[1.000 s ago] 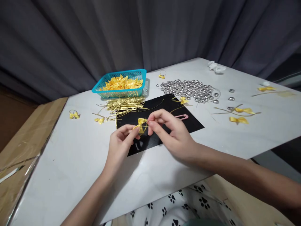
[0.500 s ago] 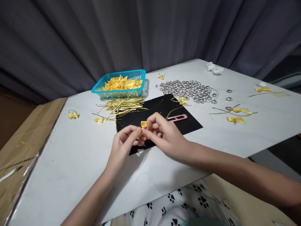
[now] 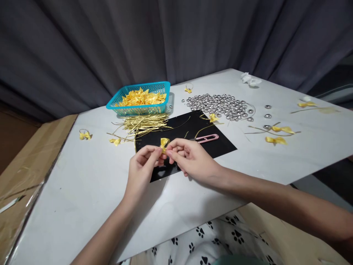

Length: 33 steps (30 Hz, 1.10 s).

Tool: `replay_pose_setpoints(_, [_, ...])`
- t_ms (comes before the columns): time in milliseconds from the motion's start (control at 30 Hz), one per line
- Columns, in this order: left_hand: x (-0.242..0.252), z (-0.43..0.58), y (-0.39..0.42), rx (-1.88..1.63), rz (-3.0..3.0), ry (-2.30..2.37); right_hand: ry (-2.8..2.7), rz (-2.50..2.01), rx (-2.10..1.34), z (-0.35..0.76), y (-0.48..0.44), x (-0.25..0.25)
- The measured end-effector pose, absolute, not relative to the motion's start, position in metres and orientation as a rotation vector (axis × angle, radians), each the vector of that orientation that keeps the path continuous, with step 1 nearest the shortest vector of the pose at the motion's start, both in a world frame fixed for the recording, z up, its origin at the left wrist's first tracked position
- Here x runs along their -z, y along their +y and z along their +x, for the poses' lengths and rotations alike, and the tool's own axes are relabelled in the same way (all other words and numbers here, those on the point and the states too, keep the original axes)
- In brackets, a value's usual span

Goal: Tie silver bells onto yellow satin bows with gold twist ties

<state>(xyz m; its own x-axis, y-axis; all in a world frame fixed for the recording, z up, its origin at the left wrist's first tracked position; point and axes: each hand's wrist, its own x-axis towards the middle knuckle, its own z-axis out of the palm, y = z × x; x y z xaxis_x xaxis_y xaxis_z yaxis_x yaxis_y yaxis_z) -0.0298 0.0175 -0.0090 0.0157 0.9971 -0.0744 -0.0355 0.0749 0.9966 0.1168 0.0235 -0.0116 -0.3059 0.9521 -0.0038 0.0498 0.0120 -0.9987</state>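
A small yellow ribbon bow is pinched between my two hands over the black mat. My left hand grips its lower left side between thumb and index finger. From the other side, my right hand holds it with thumb and fingertips. Something gold and shiny, perhaps wire, crosses the bow's middle; the fingers hide the rest. Just beyond my right hand lie pink-handled thread snips. A pile of gold twist ties rests at the mat's upper left edge.
A turquoise basket of yellow bows stands at the back. Right of it spread many silver domed beads. Loose bows and wires lie at the right, a finished-looking bow at the left. Crumpled white tissue sits far right.
The bow has turned and shifted slightly left, and more of it shows above my fingers. My right hand's fingers have lowered and closed in towards my left fingertips.
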Motion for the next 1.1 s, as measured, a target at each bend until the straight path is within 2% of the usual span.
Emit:
replay_pose_setpoints(500, [0.0033,-0.0287,0.0197,-1.003,0.963,1.154,-1.501,-1.102,-1.191,0.1162,0.0265,0.0162])
replay_pose_setpoints(1100, [0.013,-0.0268,0.013,-1.267,1.147,1.276,-1.495,-1.079,-1.287,0.1135,0.0206,0.0091])
